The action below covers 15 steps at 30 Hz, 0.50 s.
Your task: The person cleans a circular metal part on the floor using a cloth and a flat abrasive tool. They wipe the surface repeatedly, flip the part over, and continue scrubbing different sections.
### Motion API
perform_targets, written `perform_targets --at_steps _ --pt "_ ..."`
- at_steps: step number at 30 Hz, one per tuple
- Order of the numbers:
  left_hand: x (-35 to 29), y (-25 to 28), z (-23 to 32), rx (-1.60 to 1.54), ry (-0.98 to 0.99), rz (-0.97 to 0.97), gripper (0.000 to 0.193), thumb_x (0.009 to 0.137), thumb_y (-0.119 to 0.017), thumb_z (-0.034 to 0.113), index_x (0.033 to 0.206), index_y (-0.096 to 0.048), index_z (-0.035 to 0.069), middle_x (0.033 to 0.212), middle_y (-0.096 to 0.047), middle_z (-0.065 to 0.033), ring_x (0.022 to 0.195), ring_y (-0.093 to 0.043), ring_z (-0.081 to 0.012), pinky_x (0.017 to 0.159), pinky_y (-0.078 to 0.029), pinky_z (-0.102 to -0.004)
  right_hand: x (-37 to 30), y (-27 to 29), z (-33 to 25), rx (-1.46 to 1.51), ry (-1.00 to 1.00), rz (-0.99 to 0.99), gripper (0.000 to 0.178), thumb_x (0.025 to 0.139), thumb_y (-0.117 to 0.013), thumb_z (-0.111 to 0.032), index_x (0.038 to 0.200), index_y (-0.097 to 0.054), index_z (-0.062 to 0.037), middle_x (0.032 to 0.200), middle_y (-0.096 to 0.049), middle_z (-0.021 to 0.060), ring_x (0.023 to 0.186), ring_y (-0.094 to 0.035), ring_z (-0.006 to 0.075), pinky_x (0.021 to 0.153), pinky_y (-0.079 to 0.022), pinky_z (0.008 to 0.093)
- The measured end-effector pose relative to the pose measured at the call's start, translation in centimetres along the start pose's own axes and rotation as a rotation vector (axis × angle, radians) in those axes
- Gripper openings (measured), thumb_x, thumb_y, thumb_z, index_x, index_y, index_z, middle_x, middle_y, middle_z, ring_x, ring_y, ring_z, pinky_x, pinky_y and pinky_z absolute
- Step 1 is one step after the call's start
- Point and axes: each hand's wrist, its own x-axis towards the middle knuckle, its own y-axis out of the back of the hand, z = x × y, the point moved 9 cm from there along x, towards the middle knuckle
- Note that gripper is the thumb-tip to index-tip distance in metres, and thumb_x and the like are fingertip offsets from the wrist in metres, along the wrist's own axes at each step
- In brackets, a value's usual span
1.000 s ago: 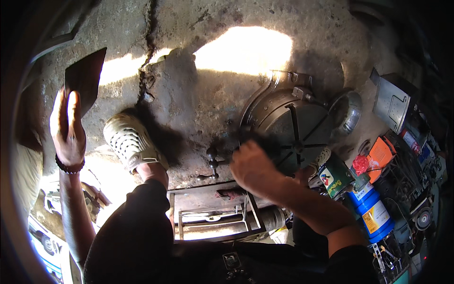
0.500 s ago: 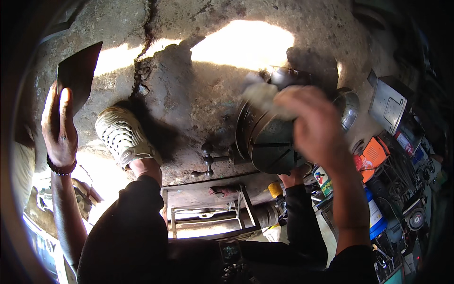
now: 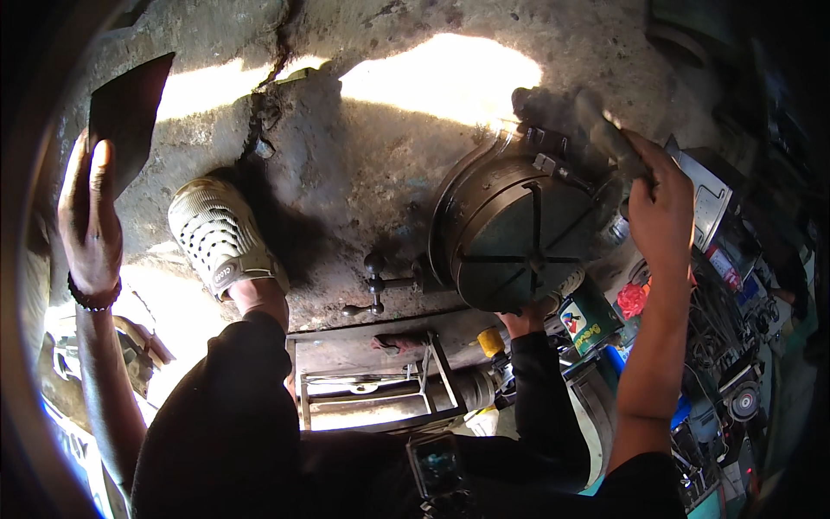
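Looking down at a stained concrete floor (image 3: 372, 199) first, biggest thing around, then at a round metal disc (image 3: 497, 225) with slots across its face, sitting on that floor just right of centre. Can't see anything clearly finished here, and can't honestly tell how much is left either. Would guess mid-job, going by both hands being busy. Then down a size to a dark flat sheet (image 3: 130, 112), tilted, over at the far left and well apart from the disc. Held there by the left hand (image 3: 91, 233), gripping near its lower end, with two fairly straight digits showing and only a narrow gap between them. Now over to the right hand (image 3: 664, 199), out past the disc's right side: curled closed around a longish grey thing (image 3: 609, 140), pointing up and to the left. Could be a rag, could be a brush, too blurred to call. Looks clear of the disc's face, anyway.
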Motion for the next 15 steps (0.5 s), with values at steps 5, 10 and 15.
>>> perform_targets --at_steps 5,10,15 --pt "3.6 -3.0 5.9 -0.399 0.140 -0.064 0.038 0.105 -0.056 0.011 0.138 -0.056 -0.006 0.134 -0.064 -0.0203 0.123 -0.061 -0.0233 0.108 -0.044 -0.0341 -3.4 -7.3 -3.8 -0.083 0.278 -0.201 0.049 0.076 -0.052 0.012 0.119 -0.070 -0.0026 0.117 -0.069 0.0161 0.111 -0.064 0.0365 0.104 -0.047 0.0430" --pt "4.7 -5.6 13.5 -0.661 0.051 -0.226 0.030 0.103 -0.058 0.010 0.128 -0.062 -0.005 0.111 -0.071 -0.0196 0.103 -0.068 -0.0247 0.094 -0.052 -0.0347 -4.6 -1.9 1.4 0.006 -0.143 -0.056 0.044 0.080 -0.053 0.005 0.121 -0.068 -0.0003 0.114 -0.070 0.0163 0.109 -0.066 0.0336 0.101 -0.049 0.0427" --pt "6.9 -9.9 25.3 -0.867 -0.247 -0.368 0.024 0.101 -0.055 0.009 0.122 -0.062 0.001 0.087 -0.069 -0.0204 0.074 -0.068 -0.0349 0.072 -0.057 -0.0422 -10.5 -6.2 18.0 0.563 -0.599 0.688 0.047 0.082 -0.048 -0.001 0.126 -0.063 0.0032 0.124 -0.067 0.0242 0.109 -0.068 0.0324 0.096 -0.052 0.0418"
